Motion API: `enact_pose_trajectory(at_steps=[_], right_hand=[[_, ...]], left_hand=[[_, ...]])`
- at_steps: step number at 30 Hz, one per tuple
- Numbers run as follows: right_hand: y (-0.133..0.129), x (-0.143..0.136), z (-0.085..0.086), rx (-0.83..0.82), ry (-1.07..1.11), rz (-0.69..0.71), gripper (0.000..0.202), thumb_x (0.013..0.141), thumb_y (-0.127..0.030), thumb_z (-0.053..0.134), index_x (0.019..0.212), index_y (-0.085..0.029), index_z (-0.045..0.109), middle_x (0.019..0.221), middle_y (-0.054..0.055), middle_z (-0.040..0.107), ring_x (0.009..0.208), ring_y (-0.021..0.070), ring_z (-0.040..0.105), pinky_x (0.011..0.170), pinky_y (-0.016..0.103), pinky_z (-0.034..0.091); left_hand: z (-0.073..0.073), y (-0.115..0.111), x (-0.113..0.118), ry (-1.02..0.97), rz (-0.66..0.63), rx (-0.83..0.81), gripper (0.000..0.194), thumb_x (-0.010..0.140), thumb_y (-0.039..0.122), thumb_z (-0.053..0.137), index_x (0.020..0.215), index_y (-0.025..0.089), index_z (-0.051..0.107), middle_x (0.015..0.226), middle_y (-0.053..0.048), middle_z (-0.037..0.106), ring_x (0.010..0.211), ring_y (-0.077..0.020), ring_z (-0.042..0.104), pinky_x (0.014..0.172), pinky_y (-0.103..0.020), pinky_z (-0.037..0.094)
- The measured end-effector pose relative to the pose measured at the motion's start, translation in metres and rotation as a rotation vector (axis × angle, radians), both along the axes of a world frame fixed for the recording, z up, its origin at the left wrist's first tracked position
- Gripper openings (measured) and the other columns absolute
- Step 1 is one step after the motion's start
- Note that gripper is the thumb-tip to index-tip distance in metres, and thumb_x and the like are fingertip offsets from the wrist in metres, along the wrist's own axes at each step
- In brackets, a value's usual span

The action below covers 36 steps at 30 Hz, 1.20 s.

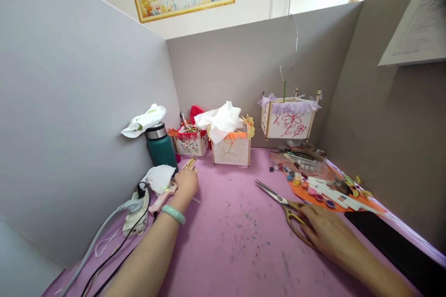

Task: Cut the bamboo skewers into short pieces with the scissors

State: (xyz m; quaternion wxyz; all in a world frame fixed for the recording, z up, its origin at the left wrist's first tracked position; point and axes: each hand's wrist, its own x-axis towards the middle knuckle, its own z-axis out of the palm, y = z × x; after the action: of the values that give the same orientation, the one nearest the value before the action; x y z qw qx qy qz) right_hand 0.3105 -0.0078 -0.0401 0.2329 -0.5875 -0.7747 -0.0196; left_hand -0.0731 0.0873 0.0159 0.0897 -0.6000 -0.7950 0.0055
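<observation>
My left hand, with a pale green bangle at the wrist, reaches to a small bundle of thin wooden sticks beside the teal bottle. Its fingers are partly hidden, and whether they grip the sticks is unclear. A pink glue gun lies just left of that wrist. On the right, my right hand is closed on the gold handles of the scissors, which lie on the pink tabletop with the blades pointing away to the left.
Decorated paper boxes stand at the back; another box hangs at the right. Paint pots and white pens lie on orange paper. A black phone-like slab is at right, a power strip with cables at left. Grey partitions surround the table.
</observation>
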Motion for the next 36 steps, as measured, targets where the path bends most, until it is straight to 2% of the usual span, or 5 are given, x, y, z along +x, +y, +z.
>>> enact_pose_trajectory(at_steps=[18,24,27,31,36], right_hand=[[-0.011,-0.011,0.025,-0.185,0.172,-0.103,0.013,0.074,-0.033,0.05,0.082,-0.023,0.049,0.079,0.0,0.062,0.068,0.0171,0.057,0.058,0.026,0.036],[-0.008,-0.012,0.024,-0.148,0.437,-0.062,0.024,0.074,-0.045,0.057,0.078,-0.022,0.049,0.074,0.0,0.06,0.066,0.0166,0.055,0.061,0.029,0.04],[-0.009,-0.02,0.03,-0.139,0.861,0.061,0.032,0.068,-0.046,0.063,0.082,-0.021,0.049,0.079,0.003,0.058,0.071,0.0179,0.058,0.059,0.029,0.045],[-0.017,-0.045,0.048,-0.326,1.198,0.261,0.057,0.068,-0.046,0.067,0.114,-0.024,0.041,0.074,-0.002,0.055,0.05,0.012,0.053,0.039,0.023,0.04],[-0.007,-0.086,0.072,-0.33,1.216,0.199,0.053,0.069,-0.045,0.068,0.111,-0.02,0.046,0.054,-0.009,0.048,0.033,0.0063,0.041,0.028,0.016,0.026]], left_hand=[[0.002,-0.002,0.004,-0.245,-0.008,0.063,0.033,0.087,0.033,0.053,0.113,0.014,0.055,0.112,-0.009,0.059,0.102,-0.0227,0.057,0.091,-0.047,0.043],[0.011,-0.014,0.004,-0.619,-0.138,0.271,0.03,0.085,0.015,0.045,0.115,0.012,0.051,0.119,-0.02,0.054,0.114,-0.0296,0.049,0.092,-0.043,0.036],[0.023,-0.019,0.006,-0.906,-0.19,0.336,0.027,0.089,0.023,0.034,0.11,0.016,0.049,0.101,-0.014,0.058,0.089,-0.0225,0.059,0.073,-0.035,0.044],[0.036,-0.039,0.023,-1.355,-0.318,0.232,0.036,0.089,0.047,0.028,0.099,0.02,0.049,0.063,0.004,0.046,0.04,-0.0088,0.036,0.044,-0.024,0.037],[0.027,-0.08,0.072,-1.71,-0.466,0.024,0.035,0.083,0.051,0.04,0.087,0.018,0.048,0.059,0.007,0.04,0.039,-0.0055,0.03,0.044,-0.023,0.038]])
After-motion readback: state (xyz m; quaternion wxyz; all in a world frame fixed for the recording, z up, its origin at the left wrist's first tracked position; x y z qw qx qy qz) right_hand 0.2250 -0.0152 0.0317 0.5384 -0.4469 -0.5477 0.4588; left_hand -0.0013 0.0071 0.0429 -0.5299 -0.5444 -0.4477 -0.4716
